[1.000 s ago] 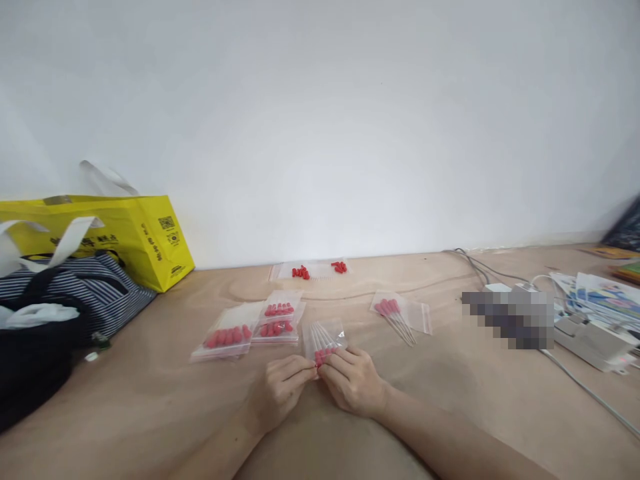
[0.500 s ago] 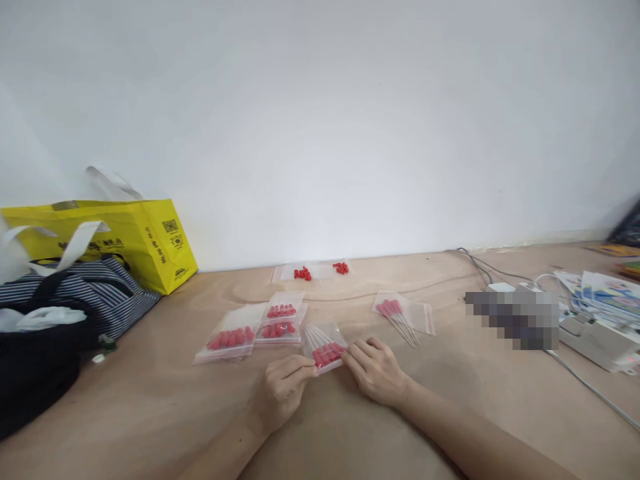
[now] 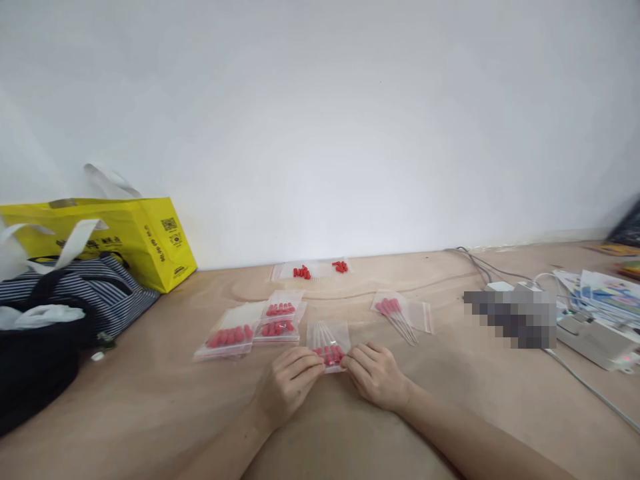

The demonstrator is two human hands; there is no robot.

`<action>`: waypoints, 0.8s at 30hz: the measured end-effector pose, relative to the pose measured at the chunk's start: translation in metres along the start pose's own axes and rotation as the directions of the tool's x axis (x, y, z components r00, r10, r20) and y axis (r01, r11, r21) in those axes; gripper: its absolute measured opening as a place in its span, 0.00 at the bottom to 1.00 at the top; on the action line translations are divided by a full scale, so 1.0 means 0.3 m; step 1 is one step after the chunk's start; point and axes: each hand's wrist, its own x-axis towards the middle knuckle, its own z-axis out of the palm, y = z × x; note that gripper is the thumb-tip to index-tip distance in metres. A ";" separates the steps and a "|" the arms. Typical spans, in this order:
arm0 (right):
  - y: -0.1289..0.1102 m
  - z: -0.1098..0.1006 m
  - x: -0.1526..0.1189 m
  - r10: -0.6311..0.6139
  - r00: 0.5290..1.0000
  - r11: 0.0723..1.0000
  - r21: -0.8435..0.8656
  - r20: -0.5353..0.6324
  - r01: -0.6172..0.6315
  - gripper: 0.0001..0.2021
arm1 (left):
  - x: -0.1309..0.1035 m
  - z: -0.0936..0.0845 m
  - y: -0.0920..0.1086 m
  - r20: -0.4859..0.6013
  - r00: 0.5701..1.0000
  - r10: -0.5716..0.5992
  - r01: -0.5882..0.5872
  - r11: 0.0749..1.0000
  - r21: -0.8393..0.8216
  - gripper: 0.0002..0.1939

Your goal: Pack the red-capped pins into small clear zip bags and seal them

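Observation:
A small clear zip bag (image 3: 331, 331) lies between my hands, with several pink-tipped white sticks inside, tips towards me. My left hand (image 3: 293, 380) pinches the bag's near left edge. At its near right edge, the fingers of my right hand (image 3: 377, 375) are closed on the plastic. Left of this bag lie filled zip bags, one stack (image 3: 229, 337) with pink tips showing and another pair (image 3: 277, 328) overlapping beside it. To the right, a fan of loose pink-tipped sticks (image 3: 397, 319) rests on a flat zip bag (image 3: 424, 316).
Near the wall, red pieces (image 3: 302, 272) lie on a clear bag. A yellow shopping bag (image 3: 150, 240), a striped bag (image 3: 117, 293) and a black bag (image 3: 40, 373) stand at left. On the right are a power strip (image 3: 595, 340), cables and printed papers (image 3: 610, 293).
My left hand has shifted right and slightly up along the bag's near edge. The bag has turned straighter, its sticks now pointing more directly away from me. My right hand stays almost in place.

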 end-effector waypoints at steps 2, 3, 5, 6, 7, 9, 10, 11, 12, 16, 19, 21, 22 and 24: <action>-0.009 0.001 0.007 0.001 1.000 1.000 0.023 -0.013 -0.001 0.09 | 0.015 0.010 0.007 -0.014 0.999 0.032 -0.032 0.999 0.022 0.08; -0.013 0.001 0.009 0.006 1.000 0.999 0.039 -0.022 -0.005 0.09 | 0.020 0.016 0.009 -0.020 0.999 0.047 -0.046 0.999 0.027 0.09; -0.015 -0.002 0.009 0.021 0.999 0.997 0.068 -0.031 -0.019 0.09 | 0.024 0.028 0.012 -0.014 0.997 0.072 -0.071 0.997 0.038 0.09; -0.013 -0.004 0.007 0.028 0.999 0.997 0.079 -0.028 -0.025 0.08 | 0.024 0.033 0.012 -0.008 0.997 0.080 -0.080 0.996 0.046 0.09; -0.011 -0.008 0.005 0.031 0.999 0.996 0.083 -0.023 -0.029 0.08 | 0.022 0.037 0.013 -0.001 0.996 0.085 -0.085 0.995 0.054 0.10; -0.007 -0.014 -0.001 0.028 1.000 0.996 0.080 -0.013 -0.026 0.08 | 0.018 0.041 0.012 0.009 0.997 0.081 -0.082 0.995 0.061 0.09; -0.005 -0.016 -0.002 0.020 1.000 0.997 0.075 -0.013 -0.019 0.08 | 0.015 0.042 0.012 0.006 0.997 0.075 -0.076 0.995 0.061 0.09; -0.005 -0.018 -0.003 0.012 1.000 0.997 0.071 -0.015 -0.011 0.09 | 0.014 0.042 0.012 0.000 0.998 0.069 -0.069 0.996 0.062 0.09; -0.005 -0.020 -0.002 0.006 1.000 0.998 0.067 -0.019 -0.004 0.09 | 0.013 0.041 0.011 -0.004 0.998 0.065 -0.065 0.996 0.065 0.09; -0.005 -0.025 0.003 0.010 0.999 0.999 0.053 -0.038 -0.008 0.11 | 0.011 0.032 0.005 -0.015 0.998 0.069 -0.067 0.992 0.108 0.10; 0.007 -0.034 -0.003 0.056 0.997 0.997 0.064 -0.048 -0.053 0.10 | 0.006 0.020 -0.005 -0.034 0.995 0.089 -0.083 0.984 0.159 0.10; 0.018 -0.038 -0.010 0.095 0.995 0.993 0.070 -0.044 -0.091 0.10 | 0.000 0.011 -0.014 -0.046 0.994 0.099 -0.088 0.978 0.190 0.10; 0.024 -0.038 -0.014 0.111 0.993 0.992 0.071 -0.037 -0.108 0.10 | -0.004 0.007 -0.020 -0.050 0.994 0.095 -0.084 0.976 0.201 0.11; 0.033 -0.032 -0.019 0.141 0.990 0.988 0.069 -0.010 -0.140 0.10 | -0.011 0.002 -0.033 -0.032 0.999 0.041 -0.033 0.976 0.215 0.11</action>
